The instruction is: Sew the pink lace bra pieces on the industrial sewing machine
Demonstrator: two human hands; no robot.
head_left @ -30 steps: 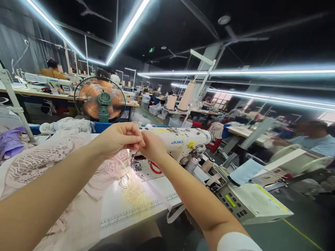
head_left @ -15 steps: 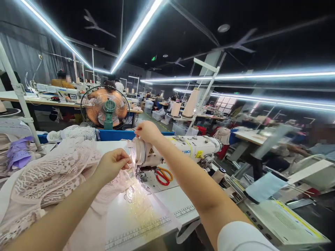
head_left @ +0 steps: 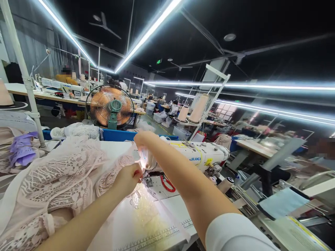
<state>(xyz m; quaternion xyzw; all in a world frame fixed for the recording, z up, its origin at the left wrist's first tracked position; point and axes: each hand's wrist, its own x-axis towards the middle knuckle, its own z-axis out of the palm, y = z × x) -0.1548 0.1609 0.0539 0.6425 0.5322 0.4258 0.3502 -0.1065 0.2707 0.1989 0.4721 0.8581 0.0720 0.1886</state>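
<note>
My left hand is closed in a pinch beside the needle area of a white JUKI sewing machine. Whatever lies between its fingertips is too small to make out. My right hand reaches over the machine's head end, its fingers bent down and hidden from view. Red-handled scissors rest on the machine bed, partly covered by my right forearm. Pale pink lace fabric is heaped left of the machine. Under the lit needle area lies a clear, shiny strip.
A ruler scale runs along the table's front edge. Thread cones stand on a rack behind the machine. A large fan is beyond the table. Purple cloth lies at far left. Co-workers sit at machines farther back.
My left hand has moved in closer to the needle area. My right hand has dropped lower over the machine head, and its fingers have gone out of sight. The view has shifted slightly.
</note>
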